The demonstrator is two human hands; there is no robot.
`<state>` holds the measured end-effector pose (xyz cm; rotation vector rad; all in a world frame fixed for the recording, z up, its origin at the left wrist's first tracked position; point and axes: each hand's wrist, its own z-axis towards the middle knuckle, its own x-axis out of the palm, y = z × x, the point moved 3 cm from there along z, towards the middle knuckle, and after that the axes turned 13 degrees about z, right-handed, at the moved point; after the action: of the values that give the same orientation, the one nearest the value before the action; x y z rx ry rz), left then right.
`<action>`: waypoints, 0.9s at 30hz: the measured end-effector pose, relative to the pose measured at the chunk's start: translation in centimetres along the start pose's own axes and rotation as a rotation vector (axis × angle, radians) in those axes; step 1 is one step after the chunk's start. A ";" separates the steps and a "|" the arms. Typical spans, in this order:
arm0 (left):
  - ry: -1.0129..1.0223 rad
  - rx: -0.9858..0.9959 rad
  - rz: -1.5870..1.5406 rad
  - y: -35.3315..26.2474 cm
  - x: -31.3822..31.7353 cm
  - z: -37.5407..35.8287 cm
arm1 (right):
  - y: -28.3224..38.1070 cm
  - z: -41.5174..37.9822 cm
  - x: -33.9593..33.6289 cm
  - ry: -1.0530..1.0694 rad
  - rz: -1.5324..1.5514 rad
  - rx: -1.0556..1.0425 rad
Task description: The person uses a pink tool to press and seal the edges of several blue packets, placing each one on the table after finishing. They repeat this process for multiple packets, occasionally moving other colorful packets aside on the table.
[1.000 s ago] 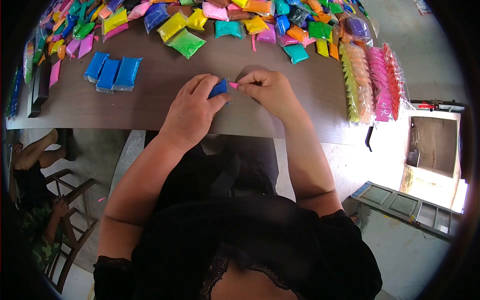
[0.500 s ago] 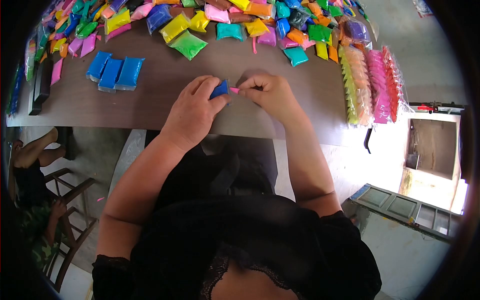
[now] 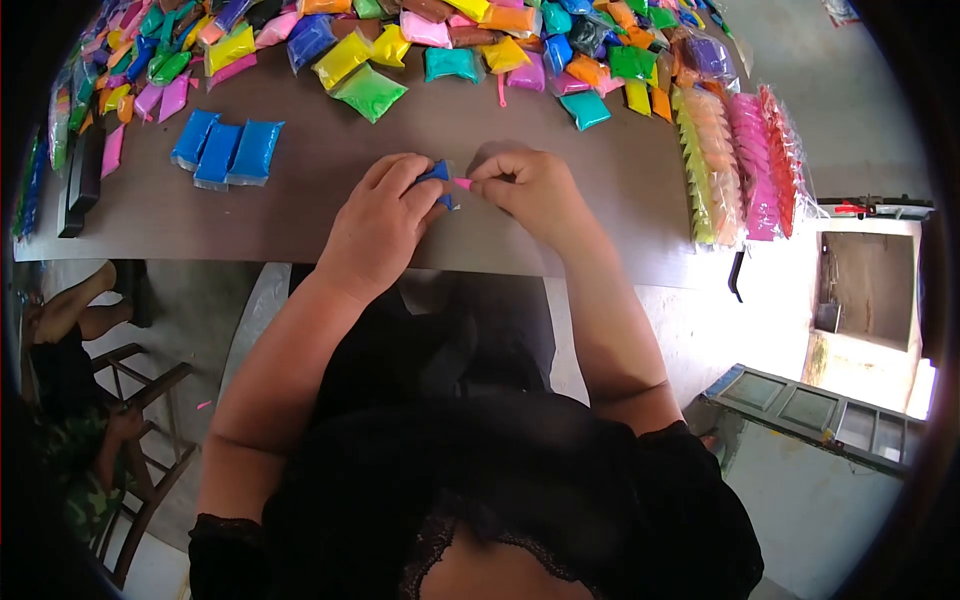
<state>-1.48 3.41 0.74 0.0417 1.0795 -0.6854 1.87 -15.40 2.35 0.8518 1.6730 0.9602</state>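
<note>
My left hand [image 3: 378,212] is closed around a small blue clay packet [image 3: 436,174], holding it against the brown table [image 3: 330,150]. Fingers and thumb cover much of the packet, and its clear edge faces right. Between thumb and fingertips, my right hand [image 3: 532,190] pinches a small pink pointed piece [image 3: 462,183]. Its tip lies right at the packet's clear edge; the rest is hidden in the fingers. Three more blue packets [image 3: 218,155] lie side by side to the left of my hands.
A heap of packets in many colours, among them a green packet [image 3: 370,93], spans the far side. Strips of yellow-green, peach, pink and red packets [image 3: 752,165] lie at the right edge. A dark bar [image 3: 86,165] stands at the left. A person [image 3: 75,400] sits beyond the left side.
My left fingers now cover more of the blue packet. The pink piece has shifted slightly left with my right hand. The whole view has moved a little.
</note>
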 end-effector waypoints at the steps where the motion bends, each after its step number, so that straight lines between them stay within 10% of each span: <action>1: 0.002 0.001 0.000 0.0 0.1 0.0 | -0.1 0.1 0.0 -0.004 -0.016 -0.024; 27: -0.009 0.000 -0.124 0.8 -0.1 0.5 | 1.0 0.5 0.7 0.013 -0.610 -0.759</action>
<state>-0.73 3.89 0.79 -0.0282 1.0801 -0.7968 2.23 -14.25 2.82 -0.1672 1.2853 1.0319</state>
